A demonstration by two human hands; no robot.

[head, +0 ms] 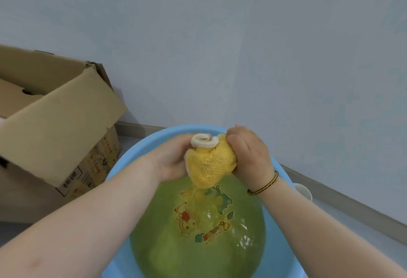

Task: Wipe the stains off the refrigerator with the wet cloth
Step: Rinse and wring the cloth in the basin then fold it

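A yellow cloth (210, 163) with a white rolled edge is bunched between both hands, just above a blue basin (132, 161). My left hand (174, 158) grips its left side and my right hand (248, 156) grips its right side, with a thin bracelet on that wrist. The cloth's lower tip hangs close to the greenish water (176, 244) in the basin, which ripples around a cartoon picture on the bottom. No refrigerator is in view.
An open cardboard box (57, 127) stands on the floor at the left, touching the basin's side. A pale wall (242, 46) with a grey skirting board (343, 200) rises directly behind the basin. A small white object (305, 190) sits at the basin's right rim.
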